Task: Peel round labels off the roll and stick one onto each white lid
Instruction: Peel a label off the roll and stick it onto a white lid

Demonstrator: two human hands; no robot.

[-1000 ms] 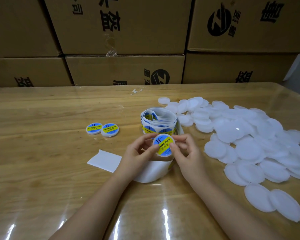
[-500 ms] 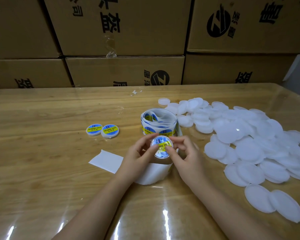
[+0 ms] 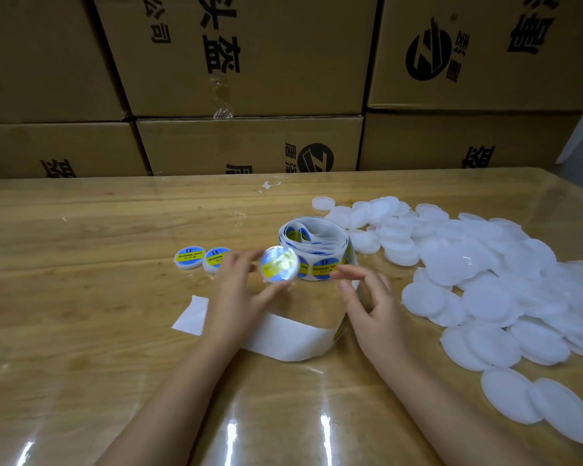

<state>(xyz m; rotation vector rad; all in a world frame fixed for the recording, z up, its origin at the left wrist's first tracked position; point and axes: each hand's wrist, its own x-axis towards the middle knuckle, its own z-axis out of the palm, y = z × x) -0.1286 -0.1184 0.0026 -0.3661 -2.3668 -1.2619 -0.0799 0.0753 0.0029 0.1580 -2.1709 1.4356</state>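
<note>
The left hand [image 3: 236, 290] pinches a labelled lid [image 3: 278, 269] by its rim, thumb below and fingers on its left side, lifted off the desk [image 3: 81, 331] with its face tipped up. The lid is round, so no long axis matters; what counts is that the two finished lids [image 3: 201, 259] lie just beyond the fingertips toward the desk's left edge, touching each other. I judge this lid is headed beside them, and the left hand is much the nearer.

The right hand [image 3: 367, 297] holds nothing, its fingers loose and spread, near the label roll [image 3: 313, 250] at mid-desk. The heap of bare white lids [image 3: 485, 280] spreads toward the right edge. The peeled backing strip [image 3: 283, 334] trails from the roll under both wrists toward the near edge. Cartons [image 3: 249, 62] are stacked behind the far edge.

The held lid is blurred and glare washes out its print. Whether the right fingers touch the roll, I cannot tell.
</note>
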